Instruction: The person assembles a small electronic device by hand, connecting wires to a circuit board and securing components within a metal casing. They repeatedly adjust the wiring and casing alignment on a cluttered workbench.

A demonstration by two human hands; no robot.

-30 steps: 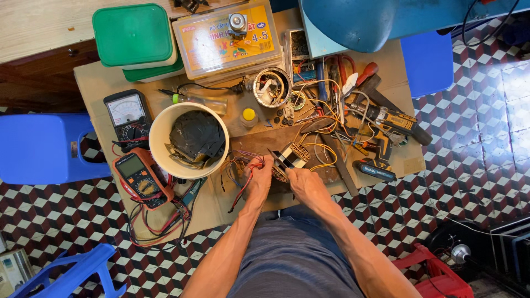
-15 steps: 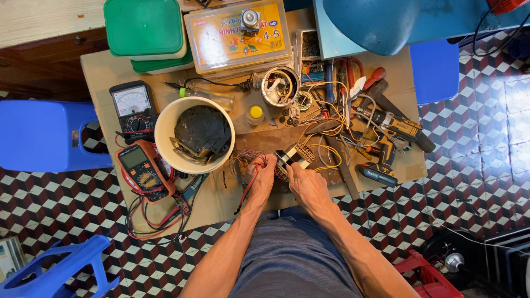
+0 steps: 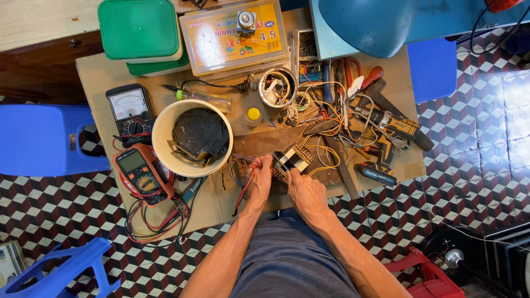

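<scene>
Grey shorts are filling the bottom of my view, and above them I am seeing both forearms reaching onto a cardboard sheet (image 3: 221,204) laid over a low table. The left hand (image 3: 259,179) is closing around a bundle of red and dark wires (image 3: 243,165), its fingers wrapped on them. The right hand (image 3: 306,190) is pinching the near edge of a small motor coil block (image 3: 291,160), a dark laminated piece with copper-coloured windings, which is sitting on the cardboard between the two hands, just right of the wires. To the left, an orange digital multimeter (image 3: 138,174) is lying beside a cream plastic bucket (image 3: 190,138) holding black parts. Beyond that, a black analogue meter (image 3: 130,110) is resting near the edge. To the right, a yellow cordless drill (image 3: 389,127) is lying among pliers and tangled wire. Farthest off, green lidded boxes (image 3: 141,30) and a yellow compartment case (image 3: 234,36) are standing side by side.
</scene>
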